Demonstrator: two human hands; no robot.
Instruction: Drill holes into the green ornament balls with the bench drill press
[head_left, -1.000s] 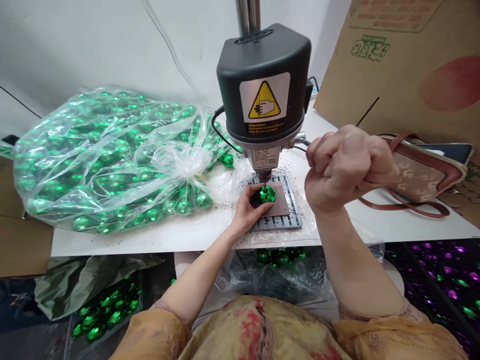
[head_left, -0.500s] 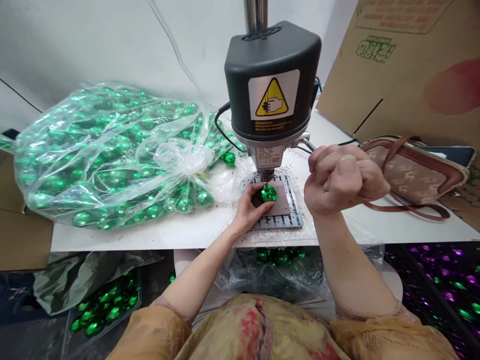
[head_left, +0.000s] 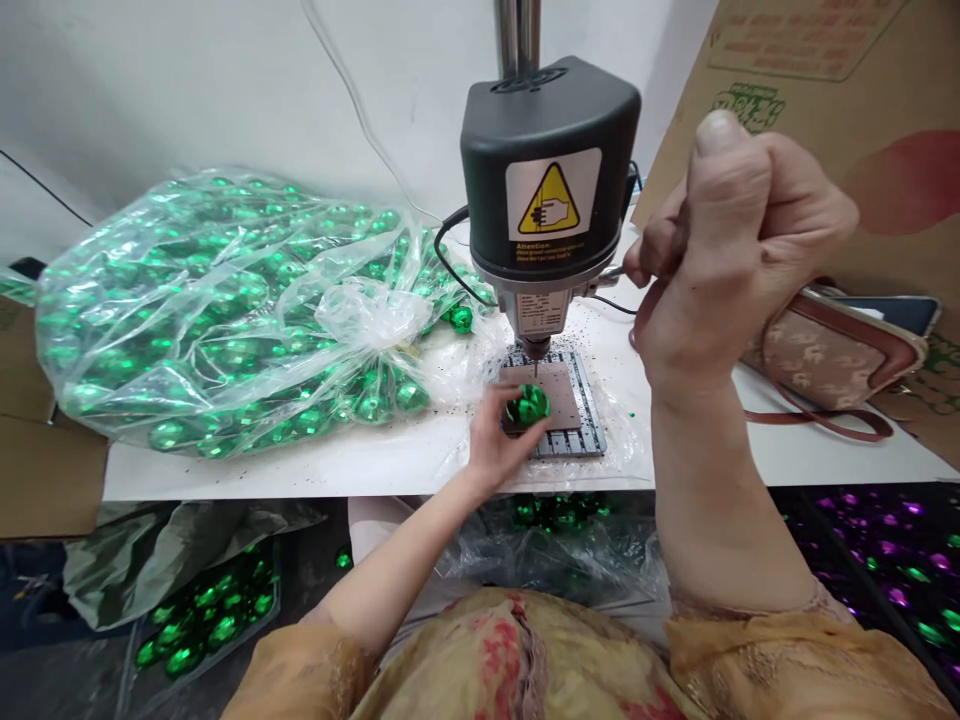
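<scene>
A shiny green ball (head_left: pixel 533 404) is pinched between the thumb and fingers of my left hand (head_left: pixel 496 432), low over the brown board on the drill press's slotted base (head_left: pixel 592 440). The thin drill bit (head_left: pixel 536 369) points down just behind the ball and looks apart from it. My right hand (head_left: pixel 739 240) is closed in a fist, raised to the right of the black drill press head (head_left: pixel 551 165). It grips the feed handle (head_left: pixel 611 277), whose outer end is hidden by the fingers.
A big clear bag (head_left: pixel 225 310) of green balls covers the table's left side. On the right a handbag (head_left: pixel 840 345) lies before a cardboard box (head_left: pixel 810 60). Below stand a tub (head_left: pixel 274 605) of green balls and purple and green balls (head_left: pixel 892 545).
My right hand has risen with the feed handle, and the drill bit has lifted off the ball. My left hand has drawn the ball slightly toward me and tilted it.
</scene>
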